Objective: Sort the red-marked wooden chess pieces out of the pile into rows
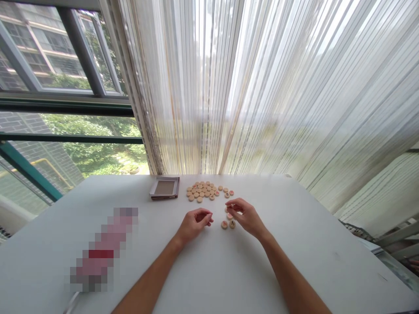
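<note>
Round wooden Chinese chess pieces lie on a white table. My right hand (246, 215) is over a small group of them right of the middle, its thumb and fingers bent at a Chinese chess piece (226, 209) that they partly cover. A red-marked piece (229, 216) lies just under the thumb. Nearer to me are another red-marked piece (224, 224) and a dark-marked piece (232, 224), side by side. Left of this group, my left hand (195, 223) hovers low with its fingertips pinched together; whatever they hold, if anything, is too small to make out.
Beyond my hands is a cluster of pieces (203, 190), many showing blank faces, with several strays to its right. An open shallow box (164, 188) stands at the far left. A pixelated pinkish item (104, 248) lies on the table's left. Sheer curtains (222, 109) hang behind the table (196, 279).
</note>
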Motion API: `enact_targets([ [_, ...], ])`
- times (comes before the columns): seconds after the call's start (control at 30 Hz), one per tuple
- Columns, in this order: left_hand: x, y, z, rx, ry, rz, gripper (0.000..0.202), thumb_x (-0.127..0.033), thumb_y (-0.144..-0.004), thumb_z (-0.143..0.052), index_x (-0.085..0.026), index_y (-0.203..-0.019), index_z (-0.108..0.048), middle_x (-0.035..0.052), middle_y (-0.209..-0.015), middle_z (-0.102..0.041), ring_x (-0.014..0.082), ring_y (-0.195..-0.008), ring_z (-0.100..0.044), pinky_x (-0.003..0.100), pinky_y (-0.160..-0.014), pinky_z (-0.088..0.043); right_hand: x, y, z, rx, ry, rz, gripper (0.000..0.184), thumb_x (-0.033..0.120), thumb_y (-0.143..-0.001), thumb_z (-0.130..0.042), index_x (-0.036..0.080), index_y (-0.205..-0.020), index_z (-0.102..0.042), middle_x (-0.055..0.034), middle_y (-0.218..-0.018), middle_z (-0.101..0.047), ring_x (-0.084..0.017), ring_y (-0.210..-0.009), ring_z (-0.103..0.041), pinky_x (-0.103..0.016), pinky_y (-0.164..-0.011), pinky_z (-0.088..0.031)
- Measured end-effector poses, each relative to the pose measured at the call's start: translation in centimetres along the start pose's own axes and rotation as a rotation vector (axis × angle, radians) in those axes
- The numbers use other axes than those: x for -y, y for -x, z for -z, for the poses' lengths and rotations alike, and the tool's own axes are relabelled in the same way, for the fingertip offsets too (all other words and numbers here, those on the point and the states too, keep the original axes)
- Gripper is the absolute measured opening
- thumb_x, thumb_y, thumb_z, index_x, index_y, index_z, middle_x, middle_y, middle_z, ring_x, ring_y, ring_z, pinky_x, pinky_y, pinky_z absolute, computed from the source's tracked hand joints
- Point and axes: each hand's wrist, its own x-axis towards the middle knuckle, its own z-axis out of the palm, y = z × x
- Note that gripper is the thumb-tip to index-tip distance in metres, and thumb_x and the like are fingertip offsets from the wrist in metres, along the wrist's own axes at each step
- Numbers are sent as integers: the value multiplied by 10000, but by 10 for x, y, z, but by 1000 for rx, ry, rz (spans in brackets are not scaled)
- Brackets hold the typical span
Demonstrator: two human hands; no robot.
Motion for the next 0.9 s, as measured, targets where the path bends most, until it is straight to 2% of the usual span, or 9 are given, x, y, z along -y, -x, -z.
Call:
enact_targets([
  [0.17, -2, 1, -1, 1, -16, -10, 365, -475, -825, -641, -127, -927, -680, 99, -794, -739, 191, -700, -691, 300, -685, -556, 3, 3, -11, 72, -22, 4, 202, 338, -901, -574, 226, -982, -722, -47, -912, -644, -162, -772, -658, -299, -720, -578],
  [0.43, -1, 0, -1, -12, -24, -3, 372, -492, -823, -632, -133, -907, -685, 83, -768, -735, 180, -671, -679, 286, -664, -549, -4, 4, -10, 85, -116, -15, 270, 310, -942, -476, 210, -1102, -669, -60, -969, -641, -169, -812, -681, -356, -781, -591],
  [0.67, -1, 2, -2, 34, -59, -65, 348, -432, -805, -680, -147, -1006, -673, 84, -869, -738, 187, -727, -691, 313, -716, -568, 2, 7, -18, 178, -245, -54, 287, 345, -904, -573, 237, -1158, -650, -65, -1082, -596, -174, -872, -699, -330, -813, -579],
  [0.9, -7, 3, -2, 60, -52, -85, 339, -427, -809, -682, -143, -994, -677, 90, -879, -741, 209, -780, -698, 312, -725, -559, 13, 10, -33, 215, -205, -53, 266, 399, -903, -577, 229, -1085, -670, -49, -976, -668, -180, -866, -699, -329, -812, -573],
])
